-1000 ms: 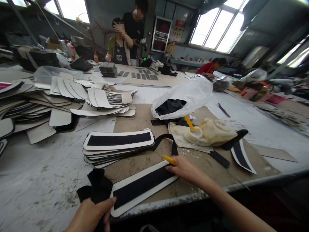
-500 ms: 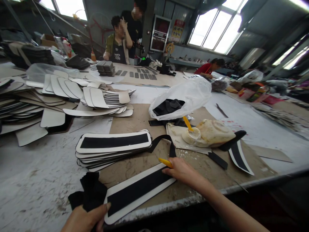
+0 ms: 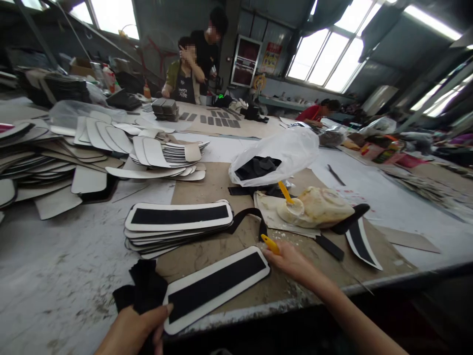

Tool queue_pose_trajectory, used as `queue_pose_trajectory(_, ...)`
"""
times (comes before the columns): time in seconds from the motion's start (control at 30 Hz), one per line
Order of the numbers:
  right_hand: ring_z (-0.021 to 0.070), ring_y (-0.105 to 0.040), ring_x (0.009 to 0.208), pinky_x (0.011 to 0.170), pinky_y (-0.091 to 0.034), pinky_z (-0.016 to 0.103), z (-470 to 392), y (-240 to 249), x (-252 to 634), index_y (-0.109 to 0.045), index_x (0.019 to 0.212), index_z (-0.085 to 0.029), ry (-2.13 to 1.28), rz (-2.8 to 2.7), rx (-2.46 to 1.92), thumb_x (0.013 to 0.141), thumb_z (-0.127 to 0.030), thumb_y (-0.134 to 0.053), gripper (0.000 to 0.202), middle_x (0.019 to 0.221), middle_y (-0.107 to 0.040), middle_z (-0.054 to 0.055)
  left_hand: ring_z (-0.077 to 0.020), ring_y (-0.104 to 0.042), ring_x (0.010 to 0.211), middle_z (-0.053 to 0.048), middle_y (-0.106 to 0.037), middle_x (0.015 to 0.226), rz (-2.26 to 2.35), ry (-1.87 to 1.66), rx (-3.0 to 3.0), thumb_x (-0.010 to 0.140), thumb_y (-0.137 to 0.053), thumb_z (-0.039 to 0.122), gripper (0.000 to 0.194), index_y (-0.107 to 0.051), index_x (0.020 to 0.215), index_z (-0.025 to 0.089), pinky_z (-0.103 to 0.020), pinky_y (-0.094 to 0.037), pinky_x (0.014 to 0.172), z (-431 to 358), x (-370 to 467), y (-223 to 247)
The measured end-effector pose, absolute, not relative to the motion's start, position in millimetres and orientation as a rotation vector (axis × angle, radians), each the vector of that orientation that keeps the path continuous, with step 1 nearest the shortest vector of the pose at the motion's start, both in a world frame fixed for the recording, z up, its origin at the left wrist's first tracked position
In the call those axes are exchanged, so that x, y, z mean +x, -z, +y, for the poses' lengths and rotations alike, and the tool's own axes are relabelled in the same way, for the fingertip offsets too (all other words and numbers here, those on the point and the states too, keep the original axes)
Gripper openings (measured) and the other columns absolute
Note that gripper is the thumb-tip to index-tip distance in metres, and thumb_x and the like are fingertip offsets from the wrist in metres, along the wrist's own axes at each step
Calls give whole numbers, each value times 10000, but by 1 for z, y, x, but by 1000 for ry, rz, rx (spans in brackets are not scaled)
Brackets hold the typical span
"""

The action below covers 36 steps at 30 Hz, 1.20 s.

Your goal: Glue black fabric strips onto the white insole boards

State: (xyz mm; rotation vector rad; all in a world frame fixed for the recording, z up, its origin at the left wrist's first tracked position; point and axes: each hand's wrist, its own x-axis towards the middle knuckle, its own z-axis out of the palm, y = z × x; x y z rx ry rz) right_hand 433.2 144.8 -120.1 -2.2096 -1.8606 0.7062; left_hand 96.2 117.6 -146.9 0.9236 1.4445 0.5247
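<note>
A rounded white panel point(image 3: 236, 260) lies slanted before me, a black fabric strip point(image 3: 218, 286) along its middle. My left hand point(image 3: 146, 323) pinches its lower left corner, thumb on top. Bunched black fabric pieces point(image 3: 148, 283) lie just beyond that hand. Just off the panel's right end, my right hand point(image 3: 286, 256) is closed around a yellow-handled tool point(image 3: 269, 244); the tool's far end is hidden. A stack of similar panels point(image 3: 181, 228) sits behind, with a black band point(image 3: 247, 213) trailing from it.
A glue-crusted jug point(image 3: 325, 209) lies with a yellow stick point(image 3: 285, 191) in its opening. Behind it is a plastic bag point(image 3: 291, 153) of black fabric. Loose white panels point(image 3: 151, 153) pile up at left. The table edge point(image 3: 258, 313) runs close in front. Co-workers sit and stand beyond.
My right hand has moved right, off the panel's right end, with the yellow-handled tool. The left hand keeps its pinch on the corner. The view has shifted slightly.
</note>
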Motion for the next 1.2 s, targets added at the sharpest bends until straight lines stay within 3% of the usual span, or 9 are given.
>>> queue_pose_trajectory(0.2,124,-437,634,584,-337,235,146,116,431,-547,754,-120,-1023,-1817,-2051,742,-535,-439,429,705,-519,41,-118,-405,363,-65,-452,368,1306,-598,817,682,-563,421,427,-414,407,131,-216,-253,454,113,93,137)
queue_pose_trajectory(0.43,69,-283,536,456,-225,208,134,107,430,-432,696,-136,-1203,-1607,-1919,705,-614,-522,486,617,-367,-1,-111,-384,358,-20,-378,370,1231,-605,796,670,-586,483,478,-379,411,140,-226,-235,450,111,86,136)
queue_pose_trajectory(0.57,53,-248,492,427,-177,212,128,105,429,-396,676,-143,-1269,-1547,-1847,693,-646,-533,522,577,-311,-18,-96,-365,367,-11,-369,363,1236,-564,838,679,-586,558,548,-359,401,145,-227,-239,489,110,81,136)
queue_pose_trajectory(0.7,43,-253,471,419,-167,207,118,95,423,-374,684,-146,-1330,-1444,-1822,657,-683,-552,566,556,-297,-33,-101,-372,369,-31,-404,350,1261,-552,951,692,-587,529,536,-378,378,149,-240,-273,529,108,79,137)
queue_pose_trajectory(0.83,38,-257,468,420,-167,196,106,86,420,-387,737,-144,-1395,-1306,-1798,650,-659,-590,559,561,-316,-39,-109,-429,445,-45,-467,417,1309,-606,989,701,-589,515,510,-432,406,130,-239,-325,565,101,80,125)
queue_pose_trajectory(1.07,34,-259,533,450,-212,161,90,92,424,-409,779,-133,-1542,-1066,-1594,734,-485,-631,419,650,-311,-30,-61,-377,465,21,-459,512,1179,-796,676,612,-721,413,367,-541,720,111,-191,-300,476,88,81,111)
queue_pose_trajectory(1.2,25,-249,497,431,-208,152,87,94,419,-380,777,-142,-1632,-908,-1451,728,-440,-654,408,618,-289,-44,-101,-465,523,-31,-557,620,1072,-820,514,621,-715,378,344,-603,802,107,-224,-386,524,85,79,115)
